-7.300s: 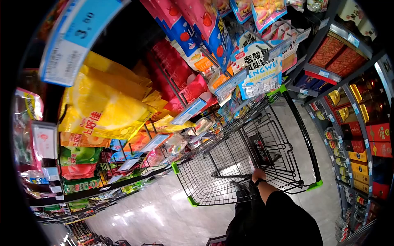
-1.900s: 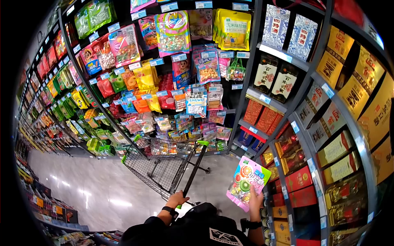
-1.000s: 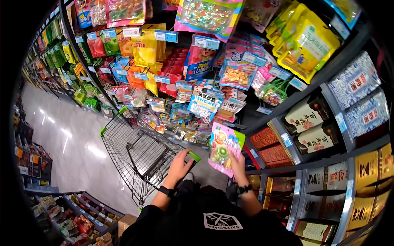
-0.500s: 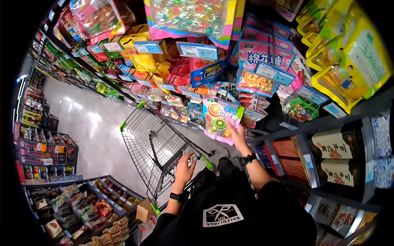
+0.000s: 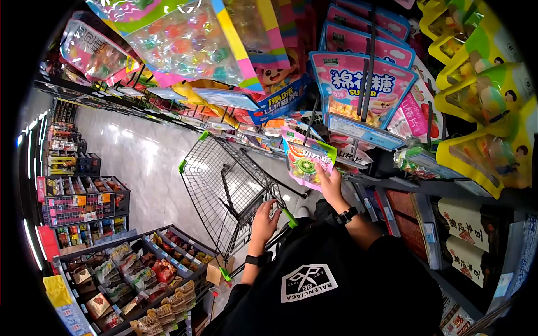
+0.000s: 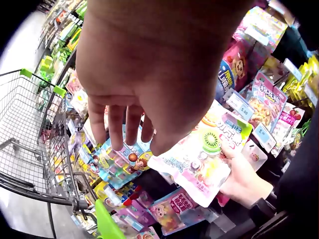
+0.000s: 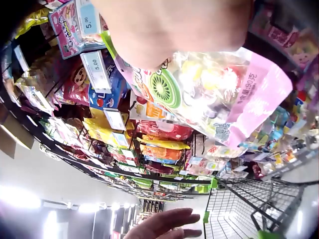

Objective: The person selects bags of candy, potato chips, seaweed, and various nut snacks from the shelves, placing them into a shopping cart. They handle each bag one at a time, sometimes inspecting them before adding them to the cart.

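**Printed candy packet pinched at its four o'clock side, left hand empty**

The candy packet (image 5: 306,164) is held near the centre of the head view, its printed face turned to the wearer. It is pinched by the right hand (image 5: 332,187), thumb laid over the front; the fingers behind are mostly hidden. Nothing is held by the left hand (image 5: 263,225), whose fingers are parted and slightly bent, at seven o'clock from the packet. The cart handle's green end (image 5: 290,219) lies near it, at three o'clock.

Hanging sweet bags (image 5: 361,84) are seen at one o'clock from the packet, the shopping cart (image 5: 227,193) at eight. Whether the packet touches the stock behind cannot be told.

The pouch looks limp, so it is best gripped firmly at the margin, without the contents being squeezed. The print should be left uncovered by the thumb, and the face tilted slightly to shed glare. Hooks and price tags should be cleared by the packet's top edge.
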`<state>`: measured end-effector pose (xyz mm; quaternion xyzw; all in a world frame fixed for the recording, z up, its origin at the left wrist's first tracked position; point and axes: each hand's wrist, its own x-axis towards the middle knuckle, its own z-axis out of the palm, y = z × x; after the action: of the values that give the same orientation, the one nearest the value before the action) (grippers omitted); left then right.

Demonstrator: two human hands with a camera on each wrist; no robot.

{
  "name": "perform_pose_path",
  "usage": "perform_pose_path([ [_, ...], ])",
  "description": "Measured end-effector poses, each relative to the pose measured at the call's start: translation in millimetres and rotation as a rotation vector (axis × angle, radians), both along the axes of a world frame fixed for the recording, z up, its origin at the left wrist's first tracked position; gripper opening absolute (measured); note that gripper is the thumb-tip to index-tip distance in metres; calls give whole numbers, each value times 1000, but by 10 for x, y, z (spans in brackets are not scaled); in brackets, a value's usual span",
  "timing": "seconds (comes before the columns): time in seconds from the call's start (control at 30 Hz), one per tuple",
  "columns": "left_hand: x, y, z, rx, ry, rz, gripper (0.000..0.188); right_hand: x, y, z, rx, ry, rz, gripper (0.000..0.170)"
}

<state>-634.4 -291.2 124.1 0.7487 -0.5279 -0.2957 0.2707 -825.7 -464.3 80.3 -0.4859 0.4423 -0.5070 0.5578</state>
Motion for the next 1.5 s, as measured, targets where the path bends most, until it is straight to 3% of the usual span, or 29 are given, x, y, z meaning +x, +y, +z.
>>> perform_pose_path([
  [0.43,72,488,-90,99,-55,92,37,170,16,-53,-25,78,-129,24],
  [0.53,67,574,-83,101,-57,115,37,205,61,3,-13,-33,-214,24],
  [0.77,-8,742,-94,114,-83,147,37,200,69,100,-17,45,-105,25],
  [1.17,-114,933,-100,191,-44,195,37,268,-66,-22,-70,30,-167,26],
  [1.33,49,1420,-487,245,81,350,41,164,-18,7,-97,94,-154,32],
  [1.43,230,1943,-787,279,136,478,44,21,137,-255,-254,380,-274,51],
  [1.5,378,2380,-994,343,127,545,42,-57,255,-181,-254,395,-324,47],
])
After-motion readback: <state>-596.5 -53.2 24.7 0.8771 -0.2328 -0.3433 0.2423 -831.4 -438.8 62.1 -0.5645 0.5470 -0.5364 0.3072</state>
